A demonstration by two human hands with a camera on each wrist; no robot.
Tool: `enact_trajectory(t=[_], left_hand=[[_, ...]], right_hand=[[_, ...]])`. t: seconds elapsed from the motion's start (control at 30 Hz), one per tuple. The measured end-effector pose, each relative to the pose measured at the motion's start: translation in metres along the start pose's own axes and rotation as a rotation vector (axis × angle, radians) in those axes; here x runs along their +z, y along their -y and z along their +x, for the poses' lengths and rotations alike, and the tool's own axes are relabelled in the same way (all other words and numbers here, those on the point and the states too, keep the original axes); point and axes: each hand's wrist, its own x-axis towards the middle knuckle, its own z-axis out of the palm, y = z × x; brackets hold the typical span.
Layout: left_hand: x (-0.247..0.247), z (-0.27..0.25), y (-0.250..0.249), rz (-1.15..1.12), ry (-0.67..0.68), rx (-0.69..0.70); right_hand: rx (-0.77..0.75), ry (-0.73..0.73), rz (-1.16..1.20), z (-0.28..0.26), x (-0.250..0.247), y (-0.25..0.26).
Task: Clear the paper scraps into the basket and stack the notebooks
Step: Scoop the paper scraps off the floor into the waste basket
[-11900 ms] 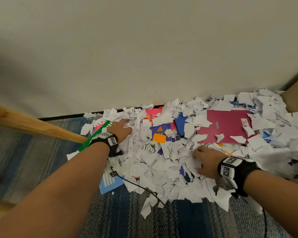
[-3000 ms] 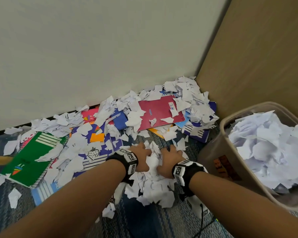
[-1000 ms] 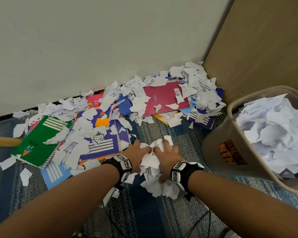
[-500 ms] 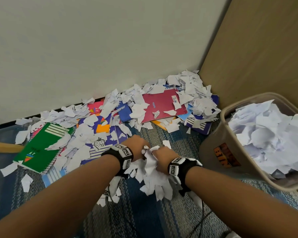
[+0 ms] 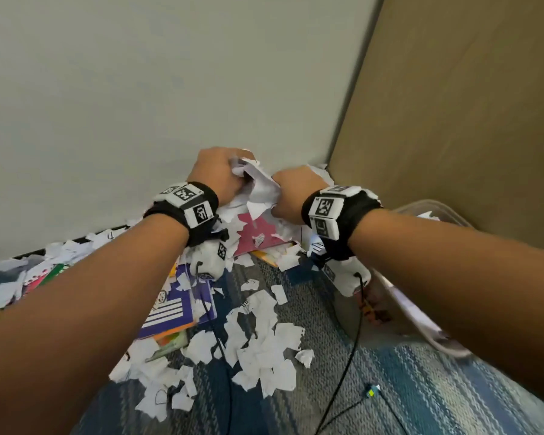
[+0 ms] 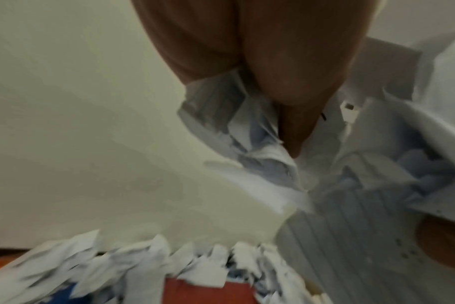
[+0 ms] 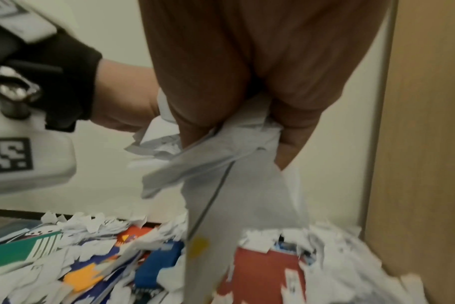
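My left hand (image 5: 220,174) and right hand (image 5: 291,196) are raised side by side above the floor. Together they grip a bundle of white paper scraps (image 5: 259,191) between them. In the right wrist view my fingers (image 7: 294,131) curl round crumpled paper (image 7: 221,156). The left wrist view shows scraps (image 6: 325,156) pressed under my left fingers. More scraps (image 5: 258,343) lie loose on the carpet below. Notebooks lie along the wall: a red one (image 5: 252,233), a purple striped one (image 5: 176,309), a green one (image 7: 16,251). The basket (image 5: 431,211) shows behind my right forearm.
A blue striped carpet (image 5: 405,387) covers the floor. A pale wall (image 5: 170,89) stands behind and a tan panel (image 5: 468,105) at the right forms a corner. Black cables (image 5: 349,365) hang from both wrist cameras to the floor.
Both hands have lifted the gathered bundle of scraps up off the carpet. Some scraps dropped and lie scattered below. The head view has swung so the basket is mostly behind my right arm.
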Motion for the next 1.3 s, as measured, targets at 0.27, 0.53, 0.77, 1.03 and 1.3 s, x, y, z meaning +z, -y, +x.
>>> enact_trajectory(t=[0.27,0.53,0.77,1.03,1.3], left_hand=[[-0.014,0.023,-0.08,-0.343,-0.19,0.081],[0.02,0.004,-0.192,-0.708,-0.118,0.275],[0.081,-0.025,-0.218,-0.481,0.162,0.324],[0.106,-0.042,-0.219,0.025,0.5,0.367],[0.106,-0.04,-0.229,0.211,0.718,0.418]], right_hand=[[0.175,-0.01,-0.055,-0.074,-0.089,-0.062],[0.505,0.194,-0.069,-0.152,-0.086,-0.136],[0.442,0.54,-0.23,-0.161,-0.035,-0.162],[0.412,0.562,-0.127,-0.157,-0.023,-0.179],[0.535,0.631,0.135,-0.162,-0.053,-0.172]])
